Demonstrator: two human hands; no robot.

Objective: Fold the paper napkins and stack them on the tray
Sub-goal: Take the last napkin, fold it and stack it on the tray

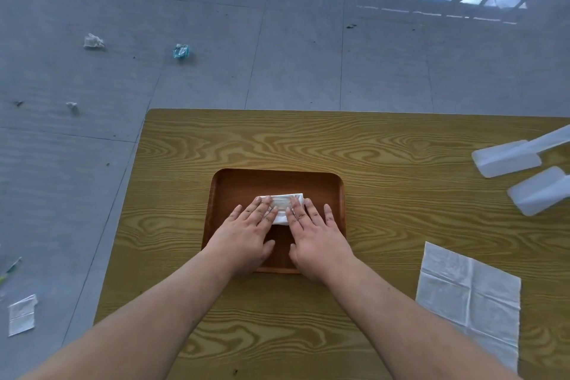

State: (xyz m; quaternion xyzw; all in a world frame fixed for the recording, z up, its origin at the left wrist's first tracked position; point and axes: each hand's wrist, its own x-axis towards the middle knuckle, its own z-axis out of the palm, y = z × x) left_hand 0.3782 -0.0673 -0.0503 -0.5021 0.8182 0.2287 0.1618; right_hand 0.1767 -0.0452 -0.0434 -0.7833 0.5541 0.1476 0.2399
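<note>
A brown wooden tray sits in the middle of the wooden table. A folded white napkin lies in the tray. My left hand and my right hand rest flat on it, fingers spread, fingertips pressing its near part. The napkin's near edge is hidden under my fingers. An unfolded white napkin lies flat on the table to the right, near the front edge.
Two white plastic pieces lie at the table's right edge. On the grey tiled floor to the left lie crumpled scraps and a flat white paper. The table's left edge runs near the tray.
</note>
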